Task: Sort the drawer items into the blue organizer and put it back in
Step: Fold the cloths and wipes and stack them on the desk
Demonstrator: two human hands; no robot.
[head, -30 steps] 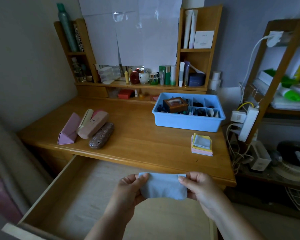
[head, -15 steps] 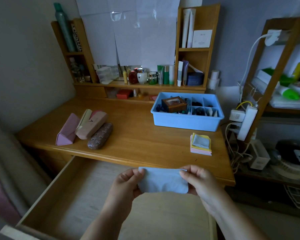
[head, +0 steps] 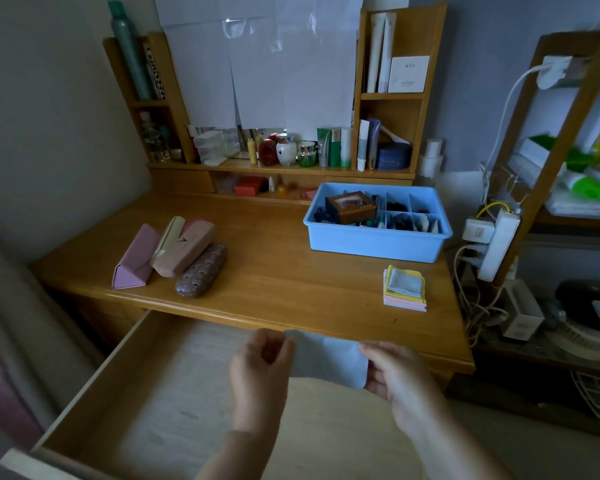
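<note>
Far left of the fingers, three eyeglass cases (head: 174,259) are lying side by side on the wooden desk (head: 291,282). Below them, the open drawer (head: 160,393) is extending toward the person. The left hand (head: 258,370) is pinching the left edge of a pale blue cloth (head: 328,360) between thumb and curled fingers. The right hand (head: 397,377) is pinching the cloth's right edge likewise, holding it flat over the drawer, just under the desk's front edge. Beyond the right fingers, a stack of folded cloths (head: 405,288) is resting on the desk. Further back, the blue organizer (head: 378,242) is sitting on the desk, its compartments holding small items and a brown box (head: 350,206).
</note>
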